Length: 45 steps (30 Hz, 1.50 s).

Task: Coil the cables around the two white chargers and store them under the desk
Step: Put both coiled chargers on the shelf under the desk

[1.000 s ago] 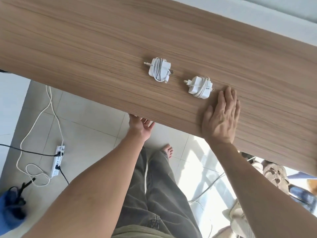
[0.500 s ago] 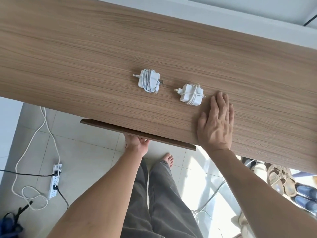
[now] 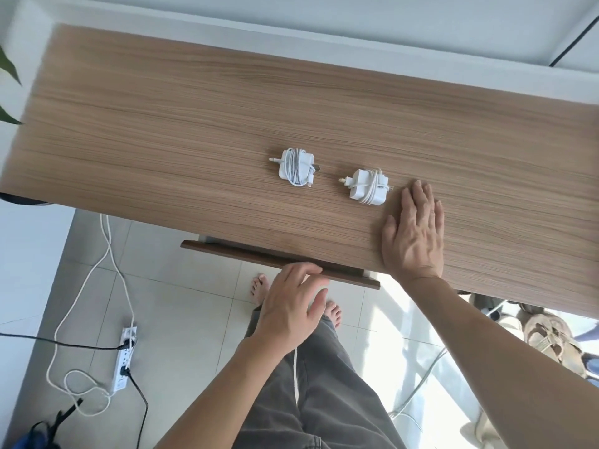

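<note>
Two chargers – left charger (image 3: 296, 166), right charger (image 3: 369, 186) – cables wound on, mid-frame on the surface (image 3: 194, 131). Right hand (image 3: 412, 231) flat, holding nothing. Left hand (image 3: 291, 314) loosely spread, fingertips on the drawer front (image 3: 246, 251) – gripping nothing.

There is one view only, from the camera on my head, so no second view shares anything with it. It looks steeply down and a little forward over the desk (image 3: 194, 131), whose near edge runs slantwise across the picture. The wide lens bends the edges. It sits close: my forearms fill the lower part, my left hand (image 3: 291, 306) and right hand (image 3: 413, 234) lie mid-frame, and past the desk edge I see the floor (image 3: 181, 322) and my feet (image 3: 259, 286) straight below
</note>
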Tool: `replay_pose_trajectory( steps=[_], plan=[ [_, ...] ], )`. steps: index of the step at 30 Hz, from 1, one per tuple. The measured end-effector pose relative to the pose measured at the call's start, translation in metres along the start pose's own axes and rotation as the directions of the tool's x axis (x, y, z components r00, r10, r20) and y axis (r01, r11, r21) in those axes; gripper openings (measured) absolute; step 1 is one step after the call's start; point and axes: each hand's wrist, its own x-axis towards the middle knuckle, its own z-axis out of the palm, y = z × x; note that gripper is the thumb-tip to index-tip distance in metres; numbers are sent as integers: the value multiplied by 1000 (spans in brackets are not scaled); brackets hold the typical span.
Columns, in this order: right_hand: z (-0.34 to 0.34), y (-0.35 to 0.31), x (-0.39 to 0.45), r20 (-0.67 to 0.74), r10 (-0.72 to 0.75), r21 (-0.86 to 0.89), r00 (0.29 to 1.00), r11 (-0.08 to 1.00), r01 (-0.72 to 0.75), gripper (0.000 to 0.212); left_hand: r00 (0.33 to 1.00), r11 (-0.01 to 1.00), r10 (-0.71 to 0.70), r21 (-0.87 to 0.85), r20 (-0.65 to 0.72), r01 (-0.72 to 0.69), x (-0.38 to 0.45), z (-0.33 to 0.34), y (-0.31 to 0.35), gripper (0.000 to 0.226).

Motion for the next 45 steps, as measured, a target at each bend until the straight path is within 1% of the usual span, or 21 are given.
replay_pose_trajectory(
  steps=[1,3,5,7,11,14,17,21,24,26,27,29,31,34,36,38,39,40,42,43,45],
  plan=[
    [-1,0,0,0,-2,-3,1000,1000,2,60,1000,999,23,38,3,-23,5,-2,-3,19],
    [-1,0,0,2,-12,-11,1000,1000,12,60,997,995,29,92,76,-36,9,-2,-12,31],
    [0,0,0,6,-35,-38,999,999,36,61,988,986,35,154,150,-58,11,-1,-18,37],
    [2,0,3,19,-62,-80,998,995,64,62,983,980,25,188,182,-60,13,0,-21,34],
    [0,4,7,61,-103,-149,993,983,111,66,972,987,-22,159,236,-16,16,-5,-18,19],
    [-2,4,7,71,-105,-170,992,979,116,70,956,990,-23,141,292,-20,9,-9,-15,18],
    [-4,3,6,71,-101,-145,992,983,110,71,934,993,-42,118,356,-1,-1,-13,-12,18],
    [-5,5,7,55,-83,-79,995,993,87,67,887,993,-7,111,463,-50,-13,-18,-15,19],
    [-5,5,7,46,-81,-58,996,995,83,66,826,995,-4,81,564,-51,-14,-23,-14,20],
    [-5,6,8,35,-85,-42,996,995,86,65,790,997,38,31,611,-72,-4,-28,-6,20],
    [-5,6,7,28,-89,-35,996,995,90,65,789,996,64,6,611,-86,5,-31,1,20],
    [-5,6,7,20,-95,-30,995,995,95,65,833,991,125,-22,539,-134,31,-38,15,17],
    [-5,7,6,16,-97,-29,995,995,97,65,894,983,183,-55,409,-176,65,-44,27,10],
    [-4,8,6,16,-102,-30,995,994,103,66,958,978,168,-157,232,-134,123,-53,36,5],
    [-3,7,7,7,-109,-30,994,994,110,66,979,975,170,-164,109,-151,157,-58,37,14],
    [-2,8,7,-12,-114,-19,993,993,113,65,982,980,185,-76,43,-181,185,-65,36,33],
    [-2,8,8,-21,-116,-15,993,993,115,65,978,980,196,-44,72,-194,197,-68,36,46],
    [-2,9,8,-23,-120,-15,992,993,120,65,967,978,209,-23,148,-208,206,-70,35,58],
    [-3,9,8,-20,-124,-23,992,992,124,65,916,975,196,27,350,-219,220,-70,35,75],
    [-3,9,8,-15,-122,-25,992,992,122,65,887,972,183,59,425,-229,224,-67,35,78],
    [-3,10,9,-5,-117,-27,993,993,117,65,849,965,172,89,500,-248,229,-61,35,74]
  ],
)
